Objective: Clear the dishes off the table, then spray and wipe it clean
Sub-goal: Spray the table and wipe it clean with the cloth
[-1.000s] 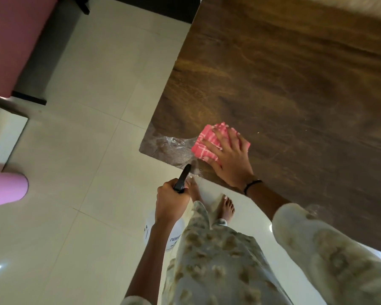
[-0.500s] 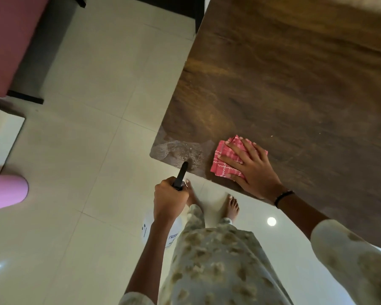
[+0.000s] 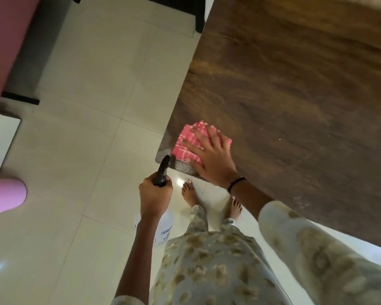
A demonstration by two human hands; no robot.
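Under the spread fingers of the right hand: pink checked cloth, pressed flat at the wooden bench corner. Left hand fingers curled round spray bottle, beside the bench. No dishes visible; wiping underway, probably more surface left.

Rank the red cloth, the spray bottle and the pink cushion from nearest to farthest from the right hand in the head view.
1. Red cloth: directly under the right hand, at the table corner.
2. Spray bottle: just left, gripped by the left hand.
3. Pink cushion: far left edge.
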